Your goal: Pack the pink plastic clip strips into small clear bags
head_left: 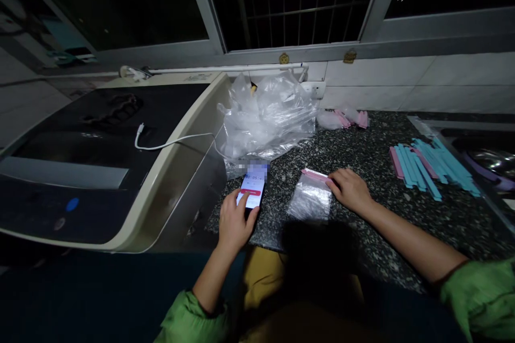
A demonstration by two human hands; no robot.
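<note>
A lit phone [251,193] lies on the dark speckled countertop, showing a timer and a red button. Over its lower part rests my left hand [234,221], fingers apart, one fingertip on the screen and the thumb by the right edge. To the right, a clear plastic bag [309,198] lies flat with a pink sealing clip [315,174] along its top edge. My right hand [351,188] has its fingers closed at the right end of that clip; the exact grip is partly hidden. My head's shadow covers the counter below the bag.
Crumpled clear plastic bags [269,118] are heaped by the wall. Two small clipped bags [341,118] lie behind. Blue strips [434,163] and several pink ones are at the right, beside a sink [491,155]. A washing machine [120,166] with a white cable [173,142] stands left.
</note>
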